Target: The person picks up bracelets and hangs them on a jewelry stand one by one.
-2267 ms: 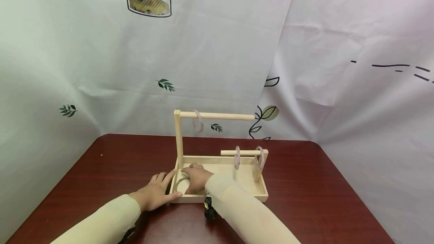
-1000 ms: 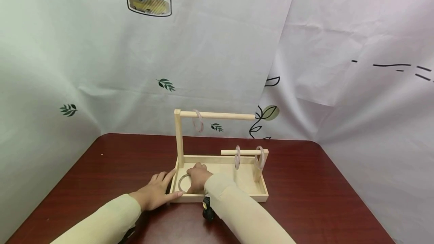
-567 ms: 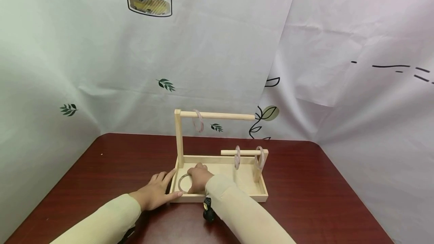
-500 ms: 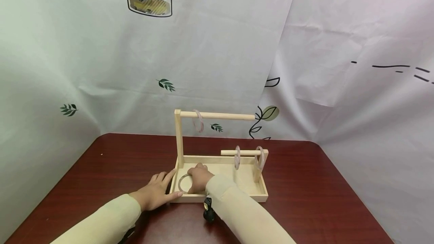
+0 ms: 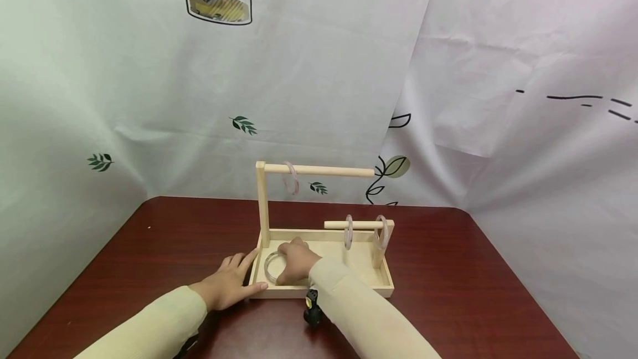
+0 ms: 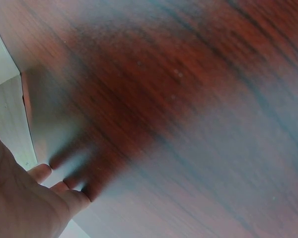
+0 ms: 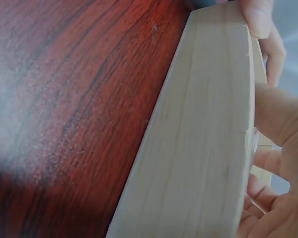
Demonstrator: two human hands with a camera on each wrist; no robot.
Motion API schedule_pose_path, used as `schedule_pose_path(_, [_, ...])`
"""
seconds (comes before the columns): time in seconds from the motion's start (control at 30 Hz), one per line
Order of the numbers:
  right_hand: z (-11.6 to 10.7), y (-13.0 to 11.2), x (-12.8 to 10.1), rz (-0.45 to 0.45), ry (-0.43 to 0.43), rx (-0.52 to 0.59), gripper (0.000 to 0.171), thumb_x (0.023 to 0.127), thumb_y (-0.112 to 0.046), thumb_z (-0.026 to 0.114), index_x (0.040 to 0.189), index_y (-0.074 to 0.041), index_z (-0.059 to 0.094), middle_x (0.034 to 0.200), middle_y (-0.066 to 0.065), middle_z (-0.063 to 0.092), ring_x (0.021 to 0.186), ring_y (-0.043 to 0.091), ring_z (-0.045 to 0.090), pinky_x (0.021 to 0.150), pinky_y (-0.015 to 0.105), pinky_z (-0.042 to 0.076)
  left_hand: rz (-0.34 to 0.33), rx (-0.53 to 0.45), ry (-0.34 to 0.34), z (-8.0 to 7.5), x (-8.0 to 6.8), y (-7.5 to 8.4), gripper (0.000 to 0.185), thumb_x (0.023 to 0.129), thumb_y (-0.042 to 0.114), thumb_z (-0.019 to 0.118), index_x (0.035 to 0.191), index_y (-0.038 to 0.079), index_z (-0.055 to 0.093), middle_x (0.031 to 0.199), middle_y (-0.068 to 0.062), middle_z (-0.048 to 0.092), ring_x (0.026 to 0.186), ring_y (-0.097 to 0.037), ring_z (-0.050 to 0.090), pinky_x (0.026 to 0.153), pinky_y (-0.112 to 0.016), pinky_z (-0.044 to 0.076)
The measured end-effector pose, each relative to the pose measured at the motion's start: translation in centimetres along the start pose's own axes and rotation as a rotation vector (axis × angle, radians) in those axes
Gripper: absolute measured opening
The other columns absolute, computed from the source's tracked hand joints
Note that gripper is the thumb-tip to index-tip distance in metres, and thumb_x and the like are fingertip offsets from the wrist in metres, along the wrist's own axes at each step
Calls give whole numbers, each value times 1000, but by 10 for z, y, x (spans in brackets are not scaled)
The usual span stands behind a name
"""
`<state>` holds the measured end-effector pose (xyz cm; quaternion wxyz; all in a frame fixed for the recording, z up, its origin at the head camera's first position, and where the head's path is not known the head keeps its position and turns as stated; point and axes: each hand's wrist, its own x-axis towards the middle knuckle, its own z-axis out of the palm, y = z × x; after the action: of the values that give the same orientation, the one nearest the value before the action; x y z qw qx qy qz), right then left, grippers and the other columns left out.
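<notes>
A light wooden stand has a shallow tray [image 5: 329, 291] and two horizontal rods. Near the tray's left end, a pale translucent bangle [image 5: 269, 266] is pinched at its right side by my right hand [image 5: 297, 262], which hides part of it. My left hand [image 5: 226, 287] rests at the tray's front-left corner, its thumb over the front wall and its other fingers spread along the left side. In the left wrist view its fingertips [image 6: 84, 198] reach down to the table. In the right wrist view the right hand [image 7: 288, 183] curls behind the tray's front wall [image 7: 203, 124].
One pinkish bangle [image 5: 291, 179] hangs on the tall upper rod [image 5: 334, 170]. On the short lower rod [image 5: 335, 225] hang two more bangles, a middle one [image 5: 348, 232] and one near the post [image 5: 382, 234]. The reddish-brown table [image 5: 448, 292] meets a white patterned cloth [image 5: 319, 71] behind.
My right hand and the bangle have shifted right from the tray's left wall, then slightly further right and up in the picture. My left hand and the hanging bangles have stayed put.
</notes>
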<state>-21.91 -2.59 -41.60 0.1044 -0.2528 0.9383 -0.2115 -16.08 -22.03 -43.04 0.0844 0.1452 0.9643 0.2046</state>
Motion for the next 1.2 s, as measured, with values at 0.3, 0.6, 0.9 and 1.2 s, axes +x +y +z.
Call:
schedule_pose_path(0.3, [-7,1,-3,-27,46,90,73,60,-15,89,126,-6,59,112,9,50,100,19,45,80,25,44,-11,-9,-8,0,0,1,90,88,61,56,152,6,25,136,-26,39,129,-49,32,96,-64,36])
schedule_pose_path(0.6, [-11,5,-4,-53,79,178,69,61,-15,86,126,-12,61,110,7,47,95,17,43,74,25,43,-26,0,-33,-1,2,0,90,89,62,55,153,7,23,138,-26,37,130,-49,31,96,-65,35])
schedule_pose_path(0.9, [-27,-6,-18,-90,63,227,72,66,-16,85,132,-12,57,119,7,47,100,16,46,76,27,45,-31,-10,-43,-1,2,0,90,88,62,55,152,7,24,137,-27,37,129,-50,31,95,-65,35])
schedule_pose_path(1.2, [-39,-15,-28,-128,79,233,76,69,-17,83,138,-10,50,127,8,43,115,18,44,90,29,44,-33,-24,-84,-3,3,-1,92,90,65,51,152,5,20,141,-29,32,131,-51,26,95,-67,33])
